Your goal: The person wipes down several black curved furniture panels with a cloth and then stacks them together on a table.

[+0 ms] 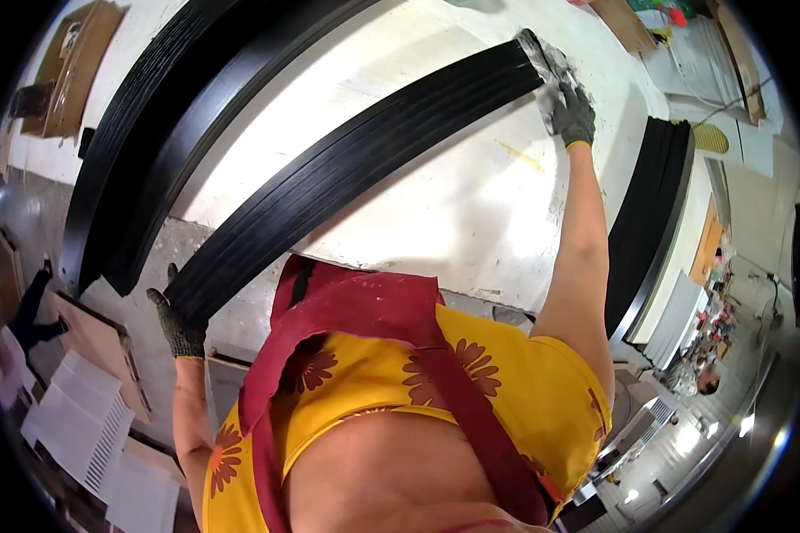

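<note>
A long bundle of black strips (356,164) lies diagonally across the white table, its near left end jutting past the table edge. My left hand (183,324), in a dark grey knit glove, is closed around that near end. At the far right end, crinkled clear plastic film (549,64) covers the tips of the strips. My right hand (575,115), in a matching glove with a yellow cuff, is at this film with its fingers bent against it. Part of the grip is hidden behind the back of the hand.
More black strips (164,142) lie at the left of the white table (418,213), and another black stack (649,213) stands at the right. A cardboard box (80,67) sits far left. Flat panels (80,417) lie low on the left, where another person (18,355) is partly visible.
</note>
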Demonstrator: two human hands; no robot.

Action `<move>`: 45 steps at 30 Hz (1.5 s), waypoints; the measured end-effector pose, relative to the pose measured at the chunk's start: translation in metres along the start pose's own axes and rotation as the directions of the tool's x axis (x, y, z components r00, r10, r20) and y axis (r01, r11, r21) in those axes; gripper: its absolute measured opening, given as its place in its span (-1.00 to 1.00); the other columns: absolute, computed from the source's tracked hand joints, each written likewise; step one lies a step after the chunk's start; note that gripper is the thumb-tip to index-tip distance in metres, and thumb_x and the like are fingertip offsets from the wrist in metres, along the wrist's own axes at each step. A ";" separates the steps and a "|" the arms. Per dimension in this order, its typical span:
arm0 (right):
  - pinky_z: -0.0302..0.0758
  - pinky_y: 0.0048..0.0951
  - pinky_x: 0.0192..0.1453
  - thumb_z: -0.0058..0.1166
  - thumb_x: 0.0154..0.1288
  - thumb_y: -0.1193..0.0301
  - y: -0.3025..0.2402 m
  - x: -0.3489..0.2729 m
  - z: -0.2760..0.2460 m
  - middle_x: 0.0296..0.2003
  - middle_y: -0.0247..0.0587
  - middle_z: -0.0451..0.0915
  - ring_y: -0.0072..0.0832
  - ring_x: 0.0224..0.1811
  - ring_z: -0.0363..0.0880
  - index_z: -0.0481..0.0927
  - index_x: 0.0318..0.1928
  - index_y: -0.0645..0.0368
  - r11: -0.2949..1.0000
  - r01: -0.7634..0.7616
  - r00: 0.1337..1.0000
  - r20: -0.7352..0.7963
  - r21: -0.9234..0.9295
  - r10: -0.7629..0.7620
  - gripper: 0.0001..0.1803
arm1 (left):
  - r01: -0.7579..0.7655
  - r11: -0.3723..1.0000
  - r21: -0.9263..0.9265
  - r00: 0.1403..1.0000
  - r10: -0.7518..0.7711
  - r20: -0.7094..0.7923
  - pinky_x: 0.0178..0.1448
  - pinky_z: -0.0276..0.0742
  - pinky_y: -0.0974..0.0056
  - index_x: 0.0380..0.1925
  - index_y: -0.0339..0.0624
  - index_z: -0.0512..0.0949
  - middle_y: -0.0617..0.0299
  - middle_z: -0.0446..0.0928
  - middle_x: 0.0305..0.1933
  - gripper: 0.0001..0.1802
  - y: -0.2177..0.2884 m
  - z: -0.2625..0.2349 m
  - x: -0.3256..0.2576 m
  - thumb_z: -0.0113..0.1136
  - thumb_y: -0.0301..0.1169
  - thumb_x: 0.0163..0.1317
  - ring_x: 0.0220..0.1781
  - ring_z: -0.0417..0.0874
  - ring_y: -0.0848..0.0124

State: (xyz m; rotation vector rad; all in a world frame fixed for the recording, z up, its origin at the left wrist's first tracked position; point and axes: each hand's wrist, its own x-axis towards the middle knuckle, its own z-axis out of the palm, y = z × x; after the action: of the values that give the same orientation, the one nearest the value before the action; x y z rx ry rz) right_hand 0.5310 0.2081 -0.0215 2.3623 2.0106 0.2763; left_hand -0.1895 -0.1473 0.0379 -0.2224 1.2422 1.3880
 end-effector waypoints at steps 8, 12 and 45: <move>0.54 -0.32 -0.15 0.00 0.31 0.28 0.042 0.002 0.001 -0.26 -0.19 0.69 -0.37 -0.26 0.62 0.64 -0.03 0.17 0.817 -0.172 0.980 0.010 0.550 0.200 -0.67 | -0.626 0.079 0.776 0.614 0.664 0.428 0.54 -0.11 0.08 0.45 -0.13 0.00 0.08 -0.03 0.54 0.05 -0.004 -0.023 -0.005 0.30 0.04 0.07 0.56 -0.06 0.18; 0.45 -0.37 0.12 0.00 0.30 0.39 -0.020 -0.038 -0.099 -0.09 -0.14 0.66 -0.37 -0.02 0.58 0.62 -0.02 0.25 0.694 0.058 0.992 -0.120 0.717 0.041 -0.69 | -0.444 -0.596 0.669 0.601 0.355 0.716 0.50 -0.07 -0.09 0.42 -0.18 0.05 -0.02 0.08 0.48 0.34 0.014 0.022 -0.039 0.56 0.03 -0.39 0.51 0.03 -0.04; 0.51 -0.29 0.00 0.13 0.24 0.14 -0.127 -0.030 -0.168 -0.13 -0.13 0.62 -0.24 -0.11 0.60 0.52 0.08 0.11 0.895 0.436 0.820 -0.451 0.095 -0.352 -0.54 | -0.446 -0.649 0.617 0.539 0.356 0.763 0.34 0.19 -0.10 0.31 -0.16 0.23 -0.03 0.36 0.19 0.09 -0.010 0.016 -0.010 0.42 -0.37 -0.43 0.23 0.30 -0.09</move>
State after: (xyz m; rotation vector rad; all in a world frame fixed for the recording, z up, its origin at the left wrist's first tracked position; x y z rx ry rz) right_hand 0.3768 0.1836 0.1234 2.0261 2.7887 0.6524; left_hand -0.1705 -0.1440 0.0464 2.0986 2.1670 0.3770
